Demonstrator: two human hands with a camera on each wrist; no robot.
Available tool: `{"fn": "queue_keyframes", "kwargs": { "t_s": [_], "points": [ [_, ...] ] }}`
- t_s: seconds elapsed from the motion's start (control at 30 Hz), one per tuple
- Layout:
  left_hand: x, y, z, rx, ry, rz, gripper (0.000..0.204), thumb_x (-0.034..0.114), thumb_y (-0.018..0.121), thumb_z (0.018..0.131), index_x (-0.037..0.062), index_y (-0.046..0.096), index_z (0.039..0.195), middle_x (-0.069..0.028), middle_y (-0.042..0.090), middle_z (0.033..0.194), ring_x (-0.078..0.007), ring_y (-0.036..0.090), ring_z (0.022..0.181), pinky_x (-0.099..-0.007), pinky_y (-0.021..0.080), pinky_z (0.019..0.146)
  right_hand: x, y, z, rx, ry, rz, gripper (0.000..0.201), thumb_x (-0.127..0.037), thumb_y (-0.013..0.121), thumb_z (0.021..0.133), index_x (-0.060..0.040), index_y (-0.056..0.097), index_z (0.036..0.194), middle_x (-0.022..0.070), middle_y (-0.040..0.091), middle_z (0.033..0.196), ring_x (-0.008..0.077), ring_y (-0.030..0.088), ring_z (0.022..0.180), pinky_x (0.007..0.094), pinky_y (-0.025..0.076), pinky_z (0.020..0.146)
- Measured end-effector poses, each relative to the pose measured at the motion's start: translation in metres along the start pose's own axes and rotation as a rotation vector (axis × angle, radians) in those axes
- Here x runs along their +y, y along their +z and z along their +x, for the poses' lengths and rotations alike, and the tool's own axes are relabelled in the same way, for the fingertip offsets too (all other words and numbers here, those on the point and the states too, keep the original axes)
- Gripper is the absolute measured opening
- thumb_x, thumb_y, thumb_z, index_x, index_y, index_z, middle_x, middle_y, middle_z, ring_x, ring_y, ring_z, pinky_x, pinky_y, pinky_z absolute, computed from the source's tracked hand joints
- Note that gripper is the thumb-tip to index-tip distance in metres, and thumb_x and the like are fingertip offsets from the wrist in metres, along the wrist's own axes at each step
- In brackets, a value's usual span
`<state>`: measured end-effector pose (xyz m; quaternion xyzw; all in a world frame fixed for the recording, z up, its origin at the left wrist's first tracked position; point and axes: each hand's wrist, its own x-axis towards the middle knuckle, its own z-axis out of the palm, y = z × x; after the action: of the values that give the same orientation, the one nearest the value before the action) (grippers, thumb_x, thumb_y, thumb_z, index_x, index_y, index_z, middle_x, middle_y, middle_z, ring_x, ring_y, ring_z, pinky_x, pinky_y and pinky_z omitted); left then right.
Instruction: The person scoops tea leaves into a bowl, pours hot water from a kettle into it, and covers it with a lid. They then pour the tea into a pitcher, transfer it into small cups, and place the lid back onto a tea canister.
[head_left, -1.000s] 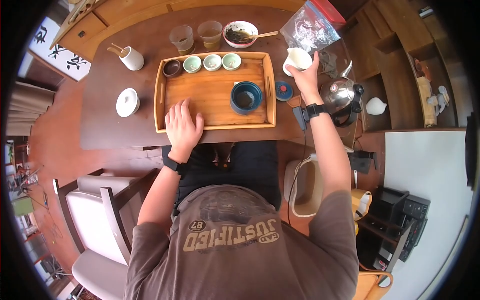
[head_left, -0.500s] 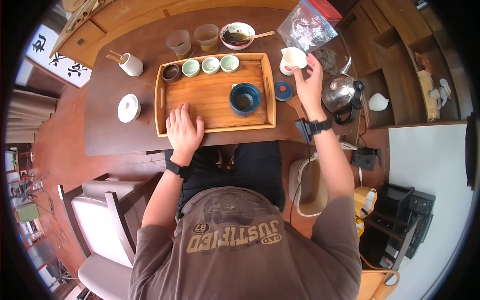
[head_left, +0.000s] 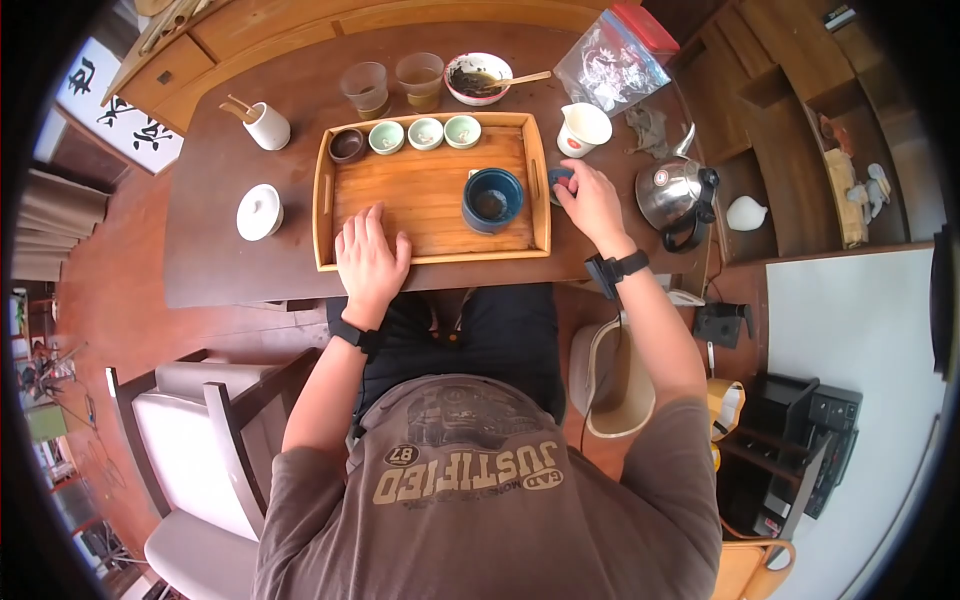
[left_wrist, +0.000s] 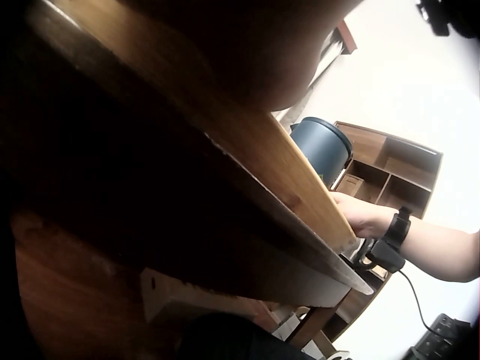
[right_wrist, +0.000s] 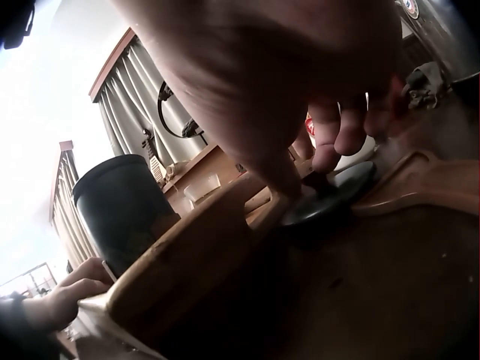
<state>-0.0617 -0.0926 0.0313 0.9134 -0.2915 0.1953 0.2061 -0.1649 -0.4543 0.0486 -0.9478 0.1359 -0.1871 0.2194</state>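
Note:
My right hand (head_left: 592, 205) is over a dark blue lid (head_left: 559, 184) beside the tray's right end. Thumb and fingers pinch the lid's small knob, and the lid (right_wrist: 339, 196) looks tilted in the right wrist view. The matching dark blue pot (head_left: 492, 203), uncovered, stands on the right part of the wooden tray (head_left: 400, 215). On the tray's near left side rests my left hand (head_left: 370, 255), fingers extended over its floor. A white pitcher (head_left: 583, 130) with a red mark stands just beyond the right hand.
Three pale green cups (head_left: 425, 133) and a dark brown cup (head_left: 347, 146) line the tray's far side. A steel kettle (head_left: 672, 193) is to the right. Two plastic cups (head_left: 420, 82) and a bowl (head_left: 480, 92) stand behind; a lidded white bowl (head_left: 260, 212) is at left.
My right hand has let go of the white pitcher, now standing on the table, and moved nearer and left to pinch the blue lid. The left hand has stayed on the tray.

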Motion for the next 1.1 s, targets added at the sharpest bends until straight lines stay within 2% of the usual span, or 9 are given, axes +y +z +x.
{"fn": "queue_keyframes", "kwargs": {
  "t_s": [0.17, 0.33, 0.5, 0.6, 0.63, 0.7, 0.87, 0.93, 1.1],
  "points": [
    [0.002, -0.002, 0.001, 0.029, 0.004, -0.013, 0.052, 0.026, 0.070, 0.091, 0.0019, 0.062, 0.137, -0.0146, 0.069, 0.126, -0.0341, 0.063, 0.118, -0.0468, 0.048, 0.102, 0.001, -0.003, 0.005, -0.099, 0.023, -0.111, 0.015, -0.017, 0.079, 0.090, -0.0077, 0.075, 0.101, 0.0083, 0.076, 0.095, 0.0318, 0.071, 0.098, 0.0469, 0.057, 0.086],
    [0.000, -0.002, 0.001, 0.037, 0.000, -0.013, 0.052, 0.025, 0.070, 0.091, 0.0014, 0.062, 0.136, -0.0145, 0.069, 0.126, -0.0336, 0.063, 0.117, -0.0461, 0.048, 0.101, -0.031, -0.036, 0.010, 0.006, -0.076, -0.083, 0.015, -0.015, 0.081, 0.089, -0.0051, 0.074, 0.098, 0.0079, 0.072, 0.088, 0.0300, 0.067, 0.089, 0.0437, 0.056, 0.083],
    [-0.001, -0.003, -0.002, 0.025, 0.013, -0.021, 0.051, 0.025, 0.070, 0.091, 0.0009, 0.062, 0.135, -0.0144, 0.069, 0.125, -0.0334, 0.063, 0.116, -0.0457, 0.048, 0.100, -0.018, -0.056, 0.033, 0.094, -0.092, 0.000, 0.015, -0.015, 0.080, 0.090, -0.0043, 0.075, 0.099, 0.0093, 0.068, 0.084, 0.0297, 0.066, 0.086, 0.0434, 0.055, 0.081],
    [0.001, -0.004, 0.002, 0.037, 0.009, -0.028, 0.051, 0.025, 0.070, 0.091, 0.0010, 0.062, 0.135, -0.0145, 0.069, 0.125, -0.0332, 0.063, 0.116, -0.0458, 0.048, 0.100, -0.010, -0.065, 0.049, 0.166, -0.082, 0.052, 0.020, -0.016, 0.081, 0.095, -0.0025, 0.075, 0.109, 0.0060, 0.066, 0.083, 0.0179, 0.061, 0.072, 0.0337, 0.053, 0.071],
    [0.000, -0.003, 0.001, 0.038, 0.007, -0.038, 0.050, 0.024, 0.070, 0.091, 0.0015, 0.062, 0.135, -0.0146, 0.069, 0.126, -0.0337, 0.063, 0.116, -0.0460, 0.048, 0.100, -0.008, -0.067, 0.056, 0.163, -0.088, 0.046, 0.020, -0.016, 0.081, 0.095, -0.0025, 0.075, 0.109, 0.0060, 0.066, 0.083, 0.0179, 0.061, 0.072, 0.0337, 0.053, 0.071],
    [0.001, -0.003, -0.002, 0.036, 0.001, -0.049, 0.050, 0.023, 0.070, 0.092, 0.0019, 0.061, 0.136, -0.0148, 0.069, 0.126, -0.0342, 0.064, 0.117, -0.0463, 0.048, 0.099, 0.003, -0.064, 0.072, 0.239, -0.020, 0.081, 0.016, -0.018, 0.078, 0.094, -0.0041, 0.075, 0.103, 0.0088, 0.069, 0.085, 0.0290, 0.066, 0.084, 0.0422, 0.055, 0.082],
    [0.000, -0.005, -0.001, 0.028, -0.009, -0.044, 0.049, 0.024, 0.069, 0.092, 0.0016, 0.062, 0.135, -0.0154, 0.069, 0.125, -0.0344, 0.064, 0.115, -0.0463, 0.049, 0.098, 0.029, -0.047, 0.093, 0.152, 0.026, 0.029, 0.019, -0.023, 0.078, 0.094, -0.0058, 0.076, 0.103, 0.0086, 0.072, 0.084, 0.0288, 0.069, 0.087, 0.0412, 0.056, 0.082],
    [0.000, -0.003, -0.001, 0.033, -0.014, -0.035, 0.049, 0.025, 0.070, 0.092, 0.0015, 0.063, 0.134, -0.0153, 0.069, 0.125, -0.0343, 0.064, 0.115, -0.0461, 0.049, 0.098, 0.035, -0.041, 0.097, 0.157, -0.006, -0.021, 0.024, -0.022, 0.079, 0.096, -0.0015, 0.076, 0.108, 0.0078, 0.068, 0.079, 0.0214, 0.065, 0.073, 0.0362, 0.053, 0.072],
    [0.000, -0.004, -0.001, 0.019, -0.017, -0.021, 0.049, 0.027, 0.070, 0.091, 0.0015, 0.064, 0.133, -0.0151, 0.069, 0.124, -0.0340, 0.064, 0.116, -0.0458, 0.049, 0.099, 0.035, -0.035, 0.097, 0.125, 0.058, 0.016, 0.025, -0.022, 0.079, 0.095, -0.0021, 0.076, 0.109, 0.0086, 0.069, 0.080, 0.0222, 0.067, 0.075, 0.0369, 0.054, 0.072]
  ]
}}
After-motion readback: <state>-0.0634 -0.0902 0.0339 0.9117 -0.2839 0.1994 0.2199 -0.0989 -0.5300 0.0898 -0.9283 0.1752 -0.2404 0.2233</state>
